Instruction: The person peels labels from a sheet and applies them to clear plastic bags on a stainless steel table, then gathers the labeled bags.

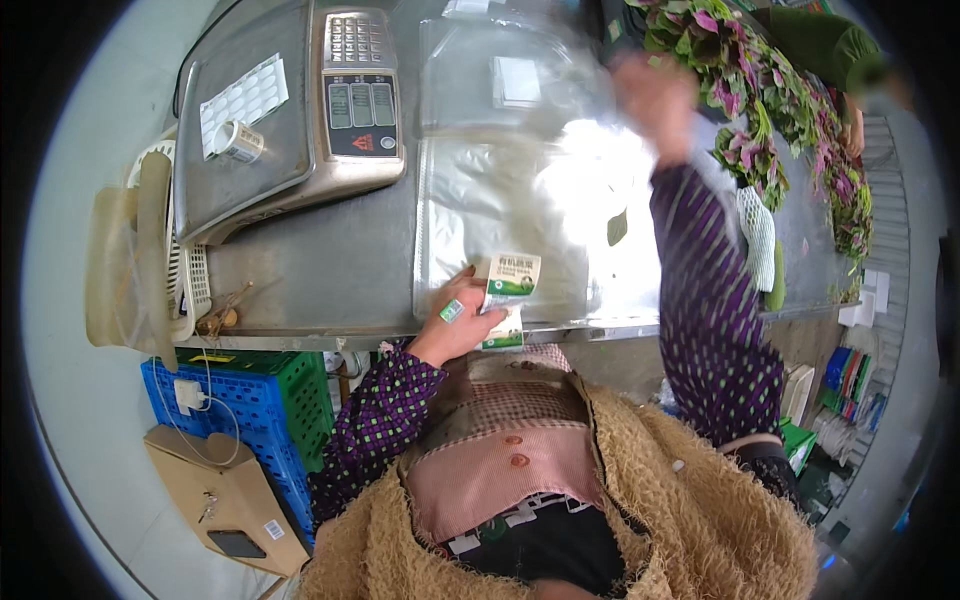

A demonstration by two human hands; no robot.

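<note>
My left hand (460,315), closed at the table's front edge, grips a strip of cream-and-green labels (514,278) that hangs down past the edge. A small green-and-white sticker (452,311) is stuck on the back of that hand. Beneath and beyond lies a stack of clear plastic bags (480,200), with a white card (516,82) at the far part. My right hand (657,100) is reached out to the far right, smeared by motion. It is nearest to the bunches of purple-and-green leafy vegetables (745,80); whether it touches them I cannot tell. One loose leaf (617,227) rests on the bags.
At the left stands a scale (360,90) bearing a sticker sheet (245,98) and a label roll (240,142). A white basket (195,285) is beside it; blue crates (215,410) are below. A white foam net (757,240) lies right. Another person's green sleeve (820,45) shows far right.
</note>
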